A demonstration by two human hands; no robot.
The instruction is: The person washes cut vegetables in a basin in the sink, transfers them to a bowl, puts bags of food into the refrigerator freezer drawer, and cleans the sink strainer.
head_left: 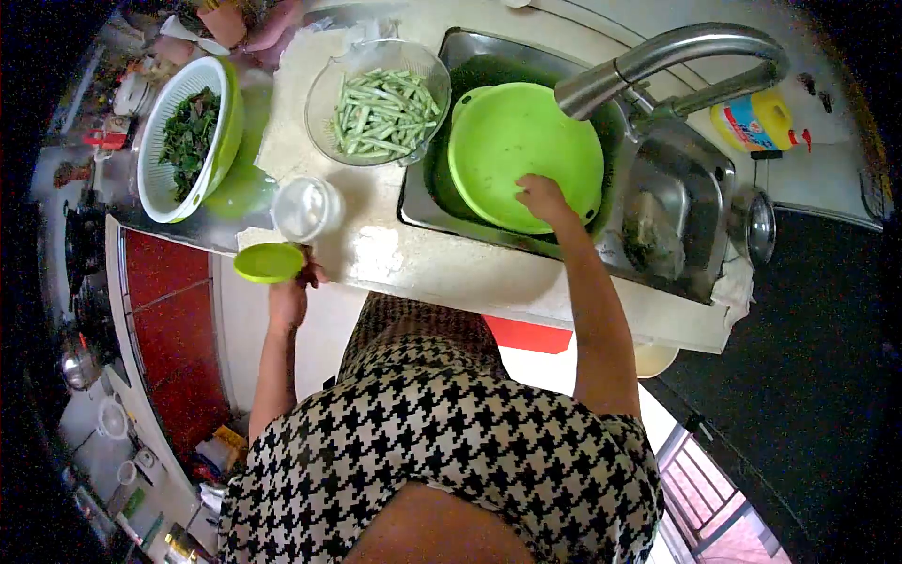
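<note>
My left hand [293,293] is closed on a round green lid [269,263] at the counter's front edge. Just beyond the lid stands a small translucent plastic tub [306,209] with white contents that I cannot make out. My right hand [545,199] hovers over a large green basin [507,141] set in the sink. Its fingers are curled together, and whatever they may hold is hidden. Small specks show on the inside of the basin.
A clear bowl [324,117] of cut green beans [385,113] stands left of the sink [413,202]. Farther left is a white colander [150,141] with dark leafy greens [188,136]. The faucet [676,42] arches over the basin; a yellow bottle [752,120] stands behind.
</note>
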